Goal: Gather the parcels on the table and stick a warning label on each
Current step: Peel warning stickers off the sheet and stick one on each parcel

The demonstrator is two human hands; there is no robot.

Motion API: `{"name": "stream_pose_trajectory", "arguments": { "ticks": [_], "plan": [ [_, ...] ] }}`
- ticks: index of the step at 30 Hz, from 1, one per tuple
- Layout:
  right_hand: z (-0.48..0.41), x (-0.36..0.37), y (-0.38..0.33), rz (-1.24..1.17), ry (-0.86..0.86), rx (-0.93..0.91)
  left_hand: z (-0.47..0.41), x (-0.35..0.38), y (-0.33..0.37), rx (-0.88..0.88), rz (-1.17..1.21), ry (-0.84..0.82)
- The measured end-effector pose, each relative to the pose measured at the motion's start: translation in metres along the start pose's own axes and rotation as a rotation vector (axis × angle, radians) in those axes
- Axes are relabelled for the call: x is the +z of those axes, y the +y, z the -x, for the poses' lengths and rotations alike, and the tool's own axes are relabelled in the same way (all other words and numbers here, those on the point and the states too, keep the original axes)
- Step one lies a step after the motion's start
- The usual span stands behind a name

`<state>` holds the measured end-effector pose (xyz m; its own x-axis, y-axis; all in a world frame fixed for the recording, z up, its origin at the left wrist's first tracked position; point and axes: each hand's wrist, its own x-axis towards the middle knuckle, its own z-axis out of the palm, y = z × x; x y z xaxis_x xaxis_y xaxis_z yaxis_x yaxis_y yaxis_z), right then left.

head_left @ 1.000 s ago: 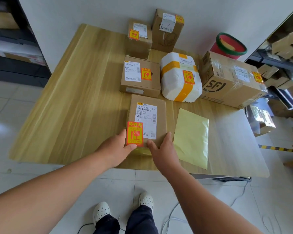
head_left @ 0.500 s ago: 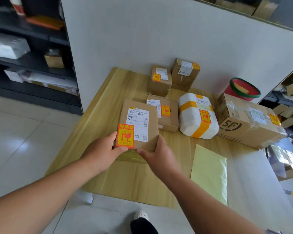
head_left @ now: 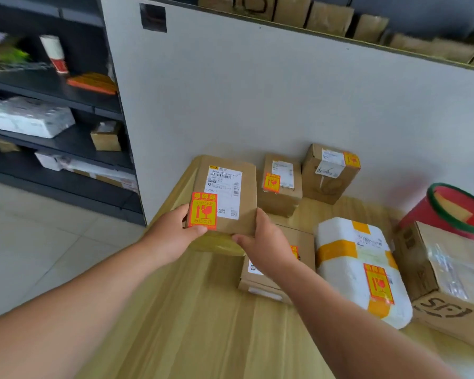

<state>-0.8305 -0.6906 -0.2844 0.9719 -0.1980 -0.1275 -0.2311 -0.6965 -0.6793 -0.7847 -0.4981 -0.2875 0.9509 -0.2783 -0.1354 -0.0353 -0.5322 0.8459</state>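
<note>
I hold a flat brown parcel (head_left: 246, 195) above the table's far left part, near the wall. It carries a white shipping slip and an orange warning label (head_left: 202, 210) at its near left corner. My left hand (head_left: 173, 233) grips the near left edge, thumb on the label. My right hand (head_left: 266, 242) grips the near right corner. Under my right wrist lies another brown parcel (head_left: 304, 242), mostly hidden. Two small labelled boxes stand by the wall: one (head_left: 281, 184) and another (head_left: 330, 173). A white parcel with yellow tape (head_left: 359, 269) also bears a label.
A large taped carton (head_left: 449, 285) sits at the right, with a red bucket with green rim (head_left: 457, 212) behind it. The wooden table (head_left: 192, 329) meets a grey partition wall (head_left: 257, 99). Dark shelves with packages (head_left: 39, 119) stand at the left over a tiled floor.
Both hands lifted the flat parcel from the table's near edge and carried it forward and left toward the wall. The view tilted up; the yellow backing sheet left the frame.
</note>
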Motion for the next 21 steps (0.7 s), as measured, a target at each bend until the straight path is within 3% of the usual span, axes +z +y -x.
{"name": "stream_pose_trajectory", "arguments": {
  "ticks": [10,17,21],
  "plan": [
    [-0.147,0.005,0.034,0.108,0.061,0.07,-0.162,0.032,-0.014,-0.048,0.086,-0.043],
    [-0.19,0.022,0.074,0.249,0.094,0.059,-0.218,0.069,-0.039,-0.094,0.096,-0.071],
    [-0.193,0.0,0.104,0.379,0.301,-0.012,-0.227,0.076,-0.042,-0.079,-0.084,-0.113]
  ]
}}
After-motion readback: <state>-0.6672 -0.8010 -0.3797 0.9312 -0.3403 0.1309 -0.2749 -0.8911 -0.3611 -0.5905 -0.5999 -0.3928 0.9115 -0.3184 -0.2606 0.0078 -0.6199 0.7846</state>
